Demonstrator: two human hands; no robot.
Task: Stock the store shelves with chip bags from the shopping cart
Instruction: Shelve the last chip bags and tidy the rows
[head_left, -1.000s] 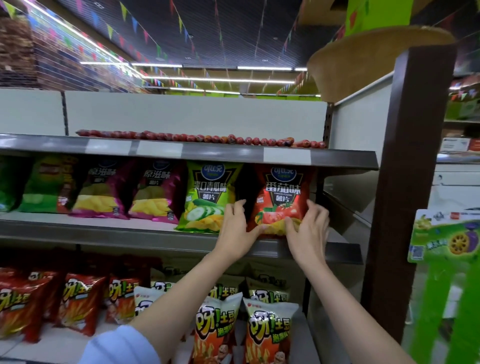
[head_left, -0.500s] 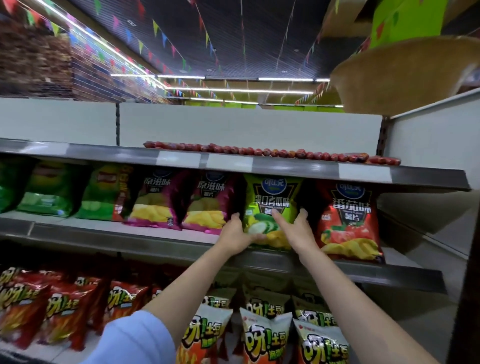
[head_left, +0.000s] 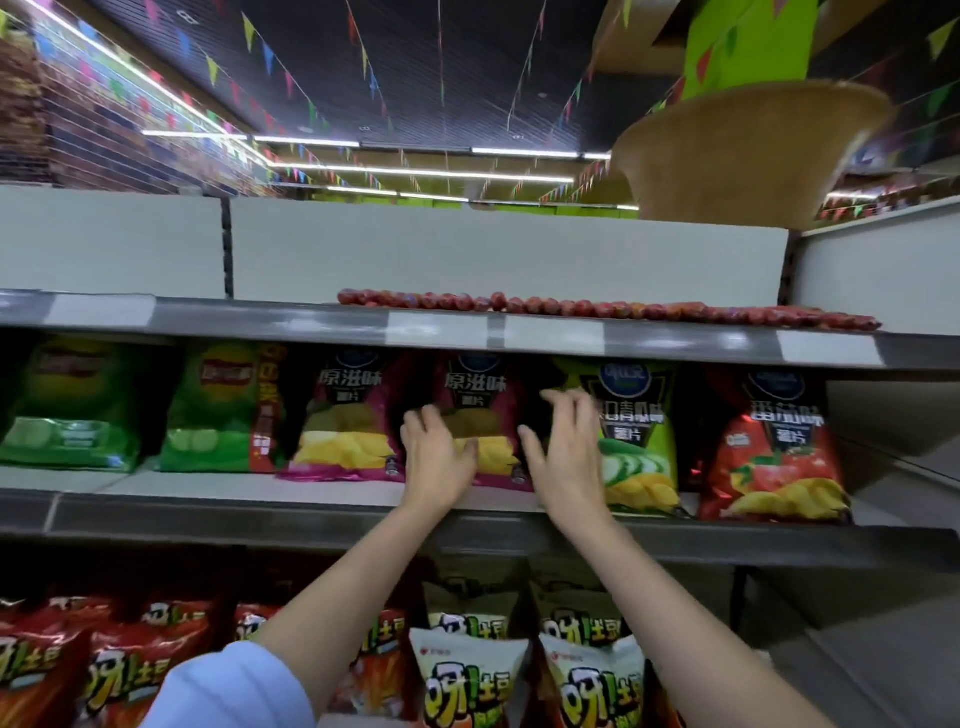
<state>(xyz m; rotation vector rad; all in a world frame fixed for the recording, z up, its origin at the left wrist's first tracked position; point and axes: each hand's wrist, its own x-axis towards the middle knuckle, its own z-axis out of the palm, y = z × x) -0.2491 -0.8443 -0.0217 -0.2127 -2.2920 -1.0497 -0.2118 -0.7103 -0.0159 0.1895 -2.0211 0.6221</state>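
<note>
Chip bags stand in a row on the middle shelf (head_left: 208, 519). My left hand (head_left: 439, 454) rests with spread fingers on the left side of a magenta chip bag (head_left: 475, 387). At that bag's right edge is my right hand (head_left: 566, 449), fingers straight, in front of the gap beside the lime green bag (head_left: 641, 447). Neither hand curls round a bag. A second magenta bag (head_left: 348, 415) stands to the left, and a red tomato bag (head_left: 774, 447) is at the far right. No shopping cart is in view.
Two green bags (head_left: 218, 410) fill the shelf's left end. The top shelf (head_left: 311, 319) carries a row of red sausages (head_left: 597, 307). Below, red bags (head_left: 130, 670) and white bags (head_left: 467, 675) crowd the lower shelf. A woven basket shape (head_left: 743, 156) hangs at upper right.
Both hands moved left along the shelf, from the red tomato bag to the lime green bag and now to the magenta bag. The view has shifted left with them.
</note>
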